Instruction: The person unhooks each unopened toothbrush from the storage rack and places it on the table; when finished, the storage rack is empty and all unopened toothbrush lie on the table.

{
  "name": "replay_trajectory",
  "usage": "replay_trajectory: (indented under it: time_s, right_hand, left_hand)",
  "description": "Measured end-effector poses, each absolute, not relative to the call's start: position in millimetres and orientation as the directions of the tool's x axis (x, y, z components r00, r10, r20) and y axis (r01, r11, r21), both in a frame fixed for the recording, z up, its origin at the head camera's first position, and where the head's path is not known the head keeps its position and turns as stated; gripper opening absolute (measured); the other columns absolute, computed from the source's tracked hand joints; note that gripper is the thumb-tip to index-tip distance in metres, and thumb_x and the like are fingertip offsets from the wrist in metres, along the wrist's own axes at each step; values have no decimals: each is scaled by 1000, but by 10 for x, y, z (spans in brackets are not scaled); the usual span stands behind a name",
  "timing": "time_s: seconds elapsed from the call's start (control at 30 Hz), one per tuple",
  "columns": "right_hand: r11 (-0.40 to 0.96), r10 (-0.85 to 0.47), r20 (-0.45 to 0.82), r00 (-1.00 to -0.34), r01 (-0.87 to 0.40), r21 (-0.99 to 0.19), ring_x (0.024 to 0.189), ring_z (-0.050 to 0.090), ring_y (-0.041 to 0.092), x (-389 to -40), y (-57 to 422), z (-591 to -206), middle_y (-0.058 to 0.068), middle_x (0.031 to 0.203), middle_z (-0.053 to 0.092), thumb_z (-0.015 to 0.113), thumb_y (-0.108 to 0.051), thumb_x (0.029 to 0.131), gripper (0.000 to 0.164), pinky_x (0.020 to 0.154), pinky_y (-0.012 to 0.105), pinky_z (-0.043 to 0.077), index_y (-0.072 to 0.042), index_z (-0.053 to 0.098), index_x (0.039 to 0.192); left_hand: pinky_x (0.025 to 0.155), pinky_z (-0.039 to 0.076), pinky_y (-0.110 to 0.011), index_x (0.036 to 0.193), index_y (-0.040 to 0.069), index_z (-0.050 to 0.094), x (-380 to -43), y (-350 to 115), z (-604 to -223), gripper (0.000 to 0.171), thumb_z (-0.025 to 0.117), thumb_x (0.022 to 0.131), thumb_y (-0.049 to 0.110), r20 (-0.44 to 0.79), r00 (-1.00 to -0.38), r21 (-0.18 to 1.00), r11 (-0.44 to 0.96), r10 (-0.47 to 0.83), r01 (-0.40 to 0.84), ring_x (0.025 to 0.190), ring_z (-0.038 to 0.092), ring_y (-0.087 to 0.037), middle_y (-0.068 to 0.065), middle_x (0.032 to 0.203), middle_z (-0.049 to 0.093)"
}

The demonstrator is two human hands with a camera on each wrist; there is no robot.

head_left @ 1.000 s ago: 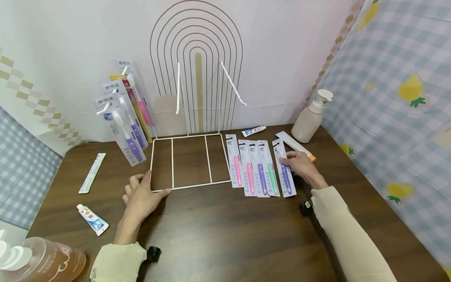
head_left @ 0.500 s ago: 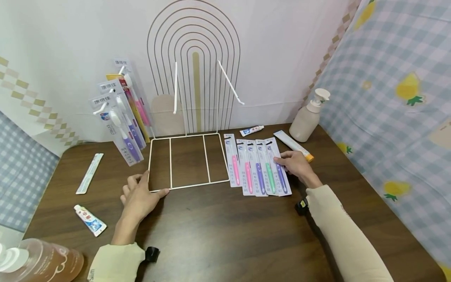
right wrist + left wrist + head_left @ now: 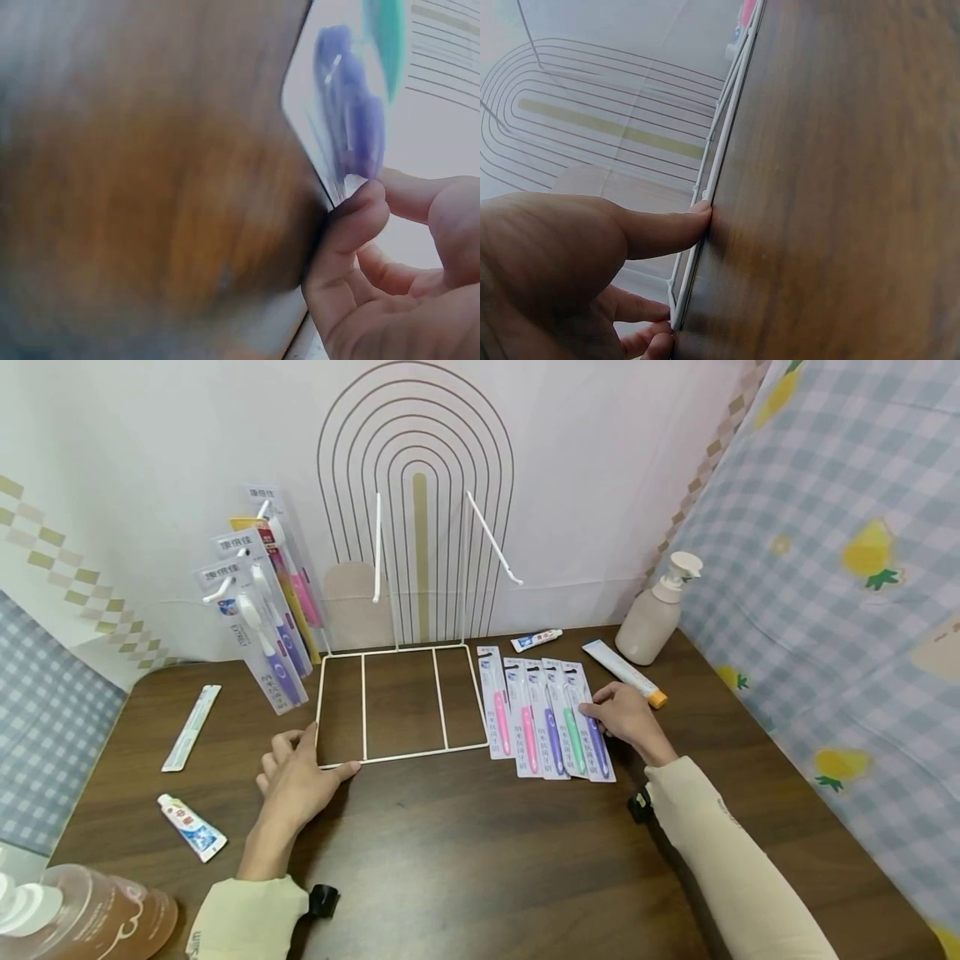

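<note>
In the head view my left hand (image 3: 300, 781) holds the front left corner of a white wire rack (image 3: 405, 754). Its thumb lies along the front wire, and the other fingers are at the left side. My right hand (image 3: 628, 717) pinches the right edge of a packaged purple toothbrush (image 3: 597, 747), the rightmost of several laid in an overlapping row. Beside it lie a packaged green toothbrush (image 3: 575, 742), another purple one (image 3: 554, 739) and two pink ones. The right wrist view shows thumb and fingers at the edge of the purple toothbrush's clear blister (image 3: 352, 112).
Several packaged toothbrushes (image 3: 270, 652) hang from hooks at the rack's left; two more arms (image 3: 495, 539) jut forward. Toothpaste tubes (image 3: 191, 827) and a slim packet (image 3: 192, 728) lie around. A beige pump bottle (image 3: 648, 622) stands back right, an amber bottle (image 3: 112, 914) front left.
My right hand has slid the packaged purple toothbrush left, against the green one, then slightly toward me. My left hand has stayed on the rack's corner.
</note>
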State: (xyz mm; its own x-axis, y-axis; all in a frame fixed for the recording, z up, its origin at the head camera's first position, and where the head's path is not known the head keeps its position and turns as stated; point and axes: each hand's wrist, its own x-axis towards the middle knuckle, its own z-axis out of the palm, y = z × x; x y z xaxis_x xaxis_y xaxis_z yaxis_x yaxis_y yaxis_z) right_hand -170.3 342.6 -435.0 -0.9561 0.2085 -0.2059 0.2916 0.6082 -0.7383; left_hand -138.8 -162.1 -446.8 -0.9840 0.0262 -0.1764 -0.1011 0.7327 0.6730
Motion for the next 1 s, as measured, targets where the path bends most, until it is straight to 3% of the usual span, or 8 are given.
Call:
replay_trajectory:
  time_s: [0.1,0.23,0.37,0.53,0.63,0.73,0.87,1.0]
  right_hand:
    - [640,206,-222,-953,303,-706,75,66,20,-1715,3390,-4320,14,95,71,80,-28,107,37,67,30,54,4,69,121]
    - [703,248,-256,-934,356,-616,95,68,28,-1670,3248,-4164,23,119,71,73,-27,111,40,81,36,55,6,67,132]
    - [739,293,-219,-931,366,-566,102,66,31,-1701,3241,-4227,23,124,72,74,-32,110,41,87,41,54,4,69,130]
    - [861,278,-118,-953,302,-409,113,71,52,-1567,2989,-4153,37,136,63,61,-35,116,53,95,64,59,11,59,141]
    - [930,225,-8,-974,218,-297,109,73,60,-1508,2682,-4113,40,140,59,61,-36,116,60,92,73,60,13,56,151]
    - [953,103,40,-994,87,-290,103,76,55,-1464,2364,-4078,38,144,60,69,-32,113,62,89,70,64,11,57,157]
    - [924,-96,38,-995,-103,-367,92,75,36,-1471,1994,-4152,32,143,64,80,-32,108,65,83,58,67,8,62,157]
    - [903,-182,-20,-983,-159,-400,94,72,30,-1527,1700,-4212,28,145,65,86,-36,105,70,84,53,65,7,64,157]
  left_hand:
    - [109,24,-74,179,-5,23,-1369,-1615,-4425,105,81,103,39,-180,-983,670,735,22,-106,140,26,-60,-39,171,22]
    - [110,25,-74,179,-4,24,-1365,-1592,-4387,103,81,104,38,-180,-983,668,736,20,-107,140,27,-60,-38,171,22]
    - [112,24,-75,179,-3,25,-1367,-1581,-4385,103,82,103,39,-176,-984,672,733,17,-107,142,27,-60,-38,171,23]
    - [112,25,-75,178,-4,27,-1365,-1626,-4441,104,83,102,40,-153,-988,672,734,12,-95,144,27,-62,-40,171,24]
    - [113,24,-76,178,-4,27,-1366,-1671,-4479,103,83,102,38,-143,-990,675,732,4,-94,145,27,-62,-39,171,24]
    - [116,23,-76,179,-2,27,-1380,-1662,-4470,103,83,101,38,-143,-990,681,726,10,-91,146,28,-61,-38,172,24]
    - [118,23,-75,179,-1,27,-1391,-1625,-4442,103,83,102,37,-143,-990,687,720,10,-92,146,29,-60,-37,172,25]
    - [119,23,-75,179,-2,29,-1371,-1618,-4429,101,83,102,35,-146,-989,691,715,-8,-107,146,30,-59,-36,171,26]
